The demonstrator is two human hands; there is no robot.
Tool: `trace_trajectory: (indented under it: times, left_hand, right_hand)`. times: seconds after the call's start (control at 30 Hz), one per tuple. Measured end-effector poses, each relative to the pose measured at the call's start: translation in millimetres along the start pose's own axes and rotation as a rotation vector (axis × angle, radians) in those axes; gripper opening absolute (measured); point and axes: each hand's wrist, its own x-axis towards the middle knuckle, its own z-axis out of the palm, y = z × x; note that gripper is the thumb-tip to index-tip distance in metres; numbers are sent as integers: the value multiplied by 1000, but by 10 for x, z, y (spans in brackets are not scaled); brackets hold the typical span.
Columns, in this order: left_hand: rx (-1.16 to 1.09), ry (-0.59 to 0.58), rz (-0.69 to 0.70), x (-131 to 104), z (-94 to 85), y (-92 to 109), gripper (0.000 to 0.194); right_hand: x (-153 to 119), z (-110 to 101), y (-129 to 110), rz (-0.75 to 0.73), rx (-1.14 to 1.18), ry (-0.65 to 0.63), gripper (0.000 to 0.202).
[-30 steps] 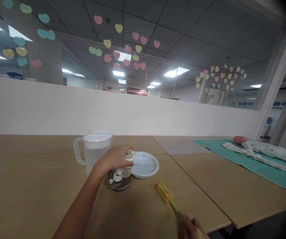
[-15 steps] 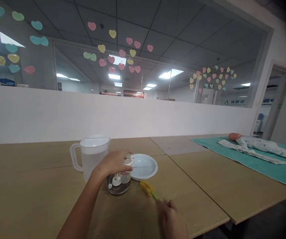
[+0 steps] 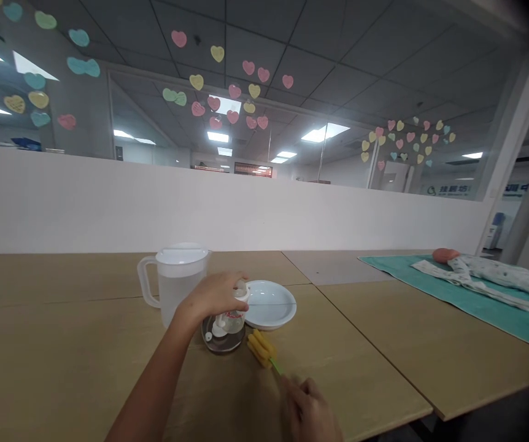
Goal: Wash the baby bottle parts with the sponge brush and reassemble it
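My left hand (image 3: 218,293) is closed from above around the neck of a clear baby bottle (image 3: 234,320) with red print. The bottle stands upright in or just over a round metal bowl (image 3: 223,351); its base is hard to make out. White bottle parts (image 3: 219,328) sit in the bowl beside it. My right hand (image 3: 313,410) is closed on the green handle of a bottle brush (image 3: 261,348), whose yellow sponge head points away from me, close to the bowl's right side.
Behind my left wrist stands a clear plastic jug (image 3: 179,279) of water. A white plate (image 3: 271,305) lies just beyond the bottle. At the far right, a doll in patterned clothes (image 3: 499,273) rests on a green cloth (image 3: 471,301). A low white wall (image 3: 264,215) runs behind the table.
My right hand and the brush have moved left, bringing the sponge head nearer the bowl. The left hand keeps its hold on the bottle. The whole view has shifted slightly.
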Motion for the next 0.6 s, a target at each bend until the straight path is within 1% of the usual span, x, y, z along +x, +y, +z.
trace_trajectory:
  times: [0.1,0.23,0.3,0.33,0.4,0.47,0.53,0.6]
  left_hand:
    - [5,-14,-10,-10,-4,7,62]
    - [13,-19,-9,-2,18,14,62]
    - [18,-27,2,-2,28,17,61]
    - [22,-31,3,-5,28,20,61]
    - [27,-40,-9,-19,15,28,61]
    - [29,-51,-27,-35,-14,39,62]
    - [31,-54,-38,-46,-47,48,63]
    - [34,-48,-42,-49,-72,52,62]
  right_hand:
    - [120,67,-194,8,-26,14,47]
    - [206,30,-397,39,-20,49,52]
    - [206,-36,-424,41,-9,26,54]
    - [188,-80,-396,32,5,-2,55]
    - [104,-179,-237,3,51,-77,55]
    - [-46,-281,42,39,92,-146,52]
    - [-231,-372,364,158,72,-75,50]
    - [-395,-443,613,243,39,3,45]
